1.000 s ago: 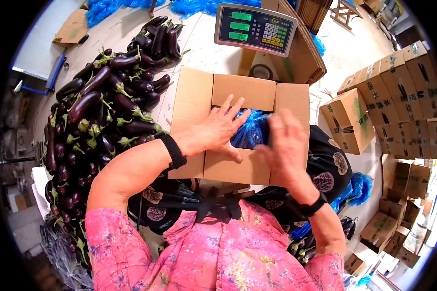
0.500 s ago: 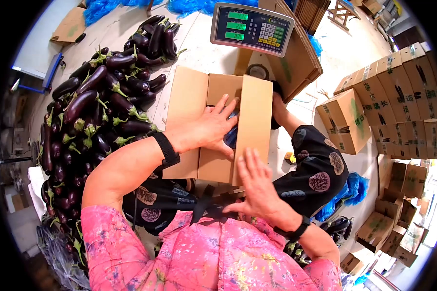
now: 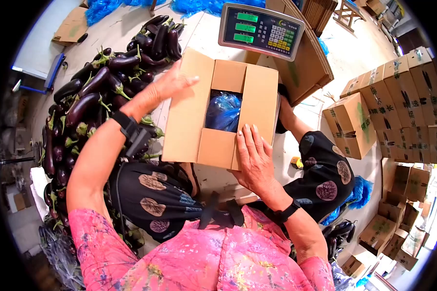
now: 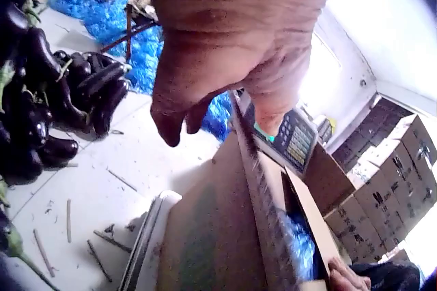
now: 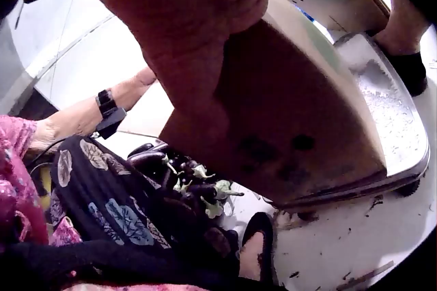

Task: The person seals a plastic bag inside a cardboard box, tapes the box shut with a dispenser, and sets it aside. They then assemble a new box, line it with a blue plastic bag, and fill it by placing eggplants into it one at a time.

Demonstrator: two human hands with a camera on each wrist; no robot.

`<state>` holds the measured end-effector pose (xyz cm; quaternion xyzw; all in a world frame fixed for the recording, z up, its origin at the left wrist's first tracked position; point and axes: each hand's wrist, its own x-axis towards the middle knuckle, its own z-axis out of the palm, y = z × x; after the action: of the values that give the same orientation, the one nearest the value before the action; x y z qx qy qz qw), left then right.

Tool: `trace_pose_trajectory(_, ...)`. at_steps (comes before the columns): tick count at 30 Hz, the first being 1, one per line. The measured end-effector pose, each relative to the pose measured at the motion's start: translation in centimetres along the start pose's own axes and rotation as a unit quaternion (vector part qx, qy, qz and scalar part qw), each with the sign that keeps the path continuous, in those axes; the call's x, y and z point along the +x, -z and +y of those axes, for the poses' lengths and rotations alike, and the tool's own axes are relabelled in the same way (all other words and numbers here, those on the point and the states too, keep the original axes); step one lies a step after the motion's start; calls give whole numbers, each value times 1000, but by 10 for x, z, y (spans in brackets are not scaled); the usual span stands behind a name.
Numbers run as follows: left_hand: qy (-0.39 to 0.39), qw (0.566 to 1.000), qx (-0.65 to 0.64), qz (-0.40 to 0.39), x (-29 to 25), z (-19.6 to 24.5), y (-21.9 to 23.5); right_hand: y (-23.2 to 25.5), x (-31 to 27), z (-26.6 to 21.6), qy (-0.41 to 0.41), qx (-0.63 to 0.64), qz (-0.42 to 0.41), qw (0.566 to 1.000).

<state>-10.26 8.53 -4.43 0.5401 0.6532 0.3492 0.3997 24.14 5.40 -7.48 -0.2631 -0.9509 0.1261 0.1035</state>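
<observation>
A cardboard box (image 3: 218, 145) holds a crumpled blue plastic bag (image 3: 223, 114), seen through the gap between its folded flaps. The box's right flap (image 3: 260, 92) lies inward over part of the opening, while the left flap (image 3: 184, 121) still slants outward. My left hand (image 3: 172, 85) is at the far end of that left flap. In the left wrist view its thumb (image 4: 270, 113) is on the inner side and its fingers (image 4: 167, 117) hang on the outer side. With straight fingers, my right hand (image 3: 255, 160) rests on the near end of the right flap.
Under the box is a metal scale platform (image 5: 396, 107), with its display (image 3: 262, 31) beyond. A large heap of eggplants (image 3: 90, 106) lies to the left. Flattened cardboard (image 3: 301, 58) leans behind, and packed boxes (image 3: 403, 92) are stacked at right. Blue plastic (image 3: 204, 6) lies at the back.
The right flap has swung from outward, through upright, to folded inward under the right hand. My left hand has left the box opening and moved left to the left flap.
</observation>
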Motion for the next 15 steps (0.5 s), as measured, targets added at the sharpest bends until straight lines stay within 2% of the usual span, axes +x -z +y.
trace_pose_trajectory(1, 31, 997, -75, -2, -6, 22, -8, -1, 2, 0, -4, -4, 0, 1000)
trace_pose_trajectory(3, -24, 999, -19, -44, -1, 38, -15, -1, 4, 1, -1, 1, 18, 1000)
trace_pose_trajectory(6, -115, 989, 94, -27, 24, 28, -48, -1, 3, 2, -5, 0, 17, 1000)
trace_pose_trajectory(9, -137, 977, 164, -17, 36, 19, -64, -2, 5, 2, -6, -26, 1, 1000)
trace_pose_trajectory(10, -182, 967, 179, -4, 40, 16, -67, -1, 5, 1, -10, -18, -4, 1000)
trace_pose_trajectory(15, -241, 902, 357, 6, 49, 6, -89, -2, 7, -1, -16, -29, -6, 999)
